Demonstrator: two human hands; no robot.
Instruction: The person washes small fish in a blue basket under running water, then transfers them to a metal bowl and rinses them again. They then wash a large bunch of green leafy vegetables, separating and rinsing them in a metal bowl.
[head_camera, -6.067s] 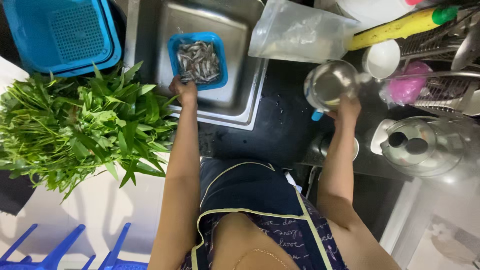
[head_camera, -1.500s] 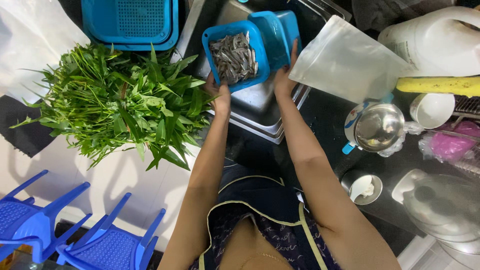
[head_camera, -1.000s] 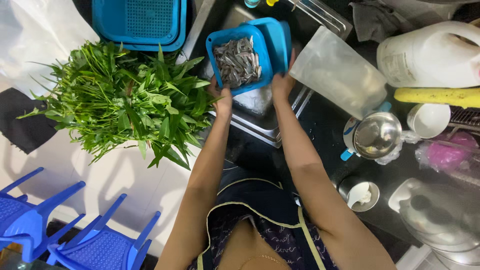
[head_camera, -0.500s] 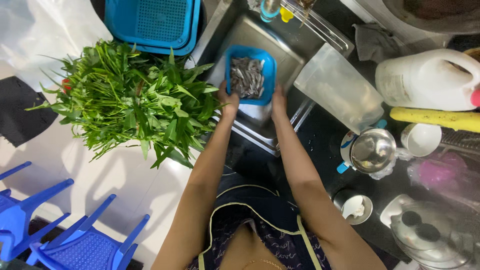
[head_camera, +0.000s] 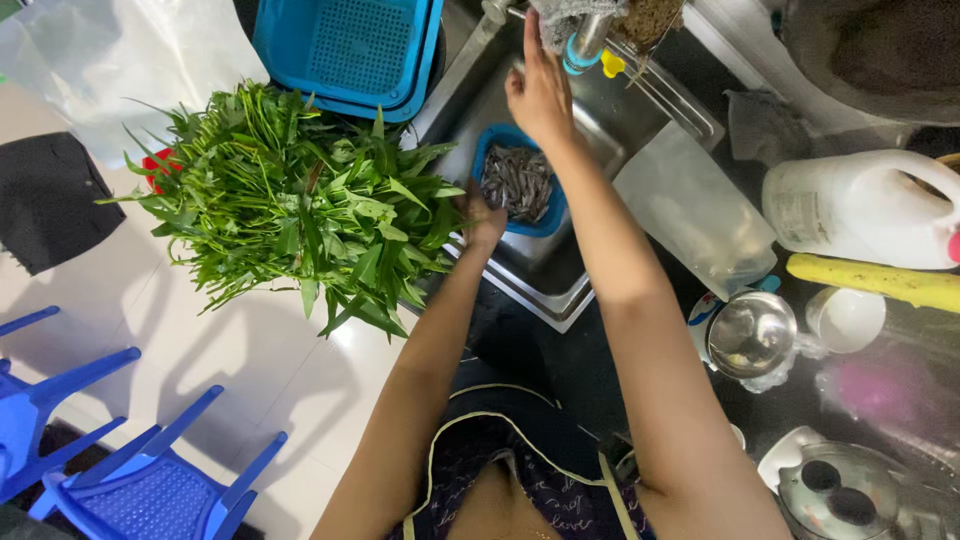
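Near the top middle, my right hand (head_camera: 540, 90) reaches open-fingered toward the tap (head_camera: 588, 40); my left hand (head_camera: 484, 222) grips the blue basket (head_camera: 553, 212) of small fish (head_camera: 517, 182) in the sink (head_camera: 620, 110).

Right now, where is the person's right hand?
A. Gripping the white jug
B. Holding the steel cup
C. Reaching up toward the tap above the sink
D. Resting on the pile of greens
C: the right hand is stretched out open beside the tap at the far end of the sink, while the left hand sits at the edge of the blue basket of small fish.
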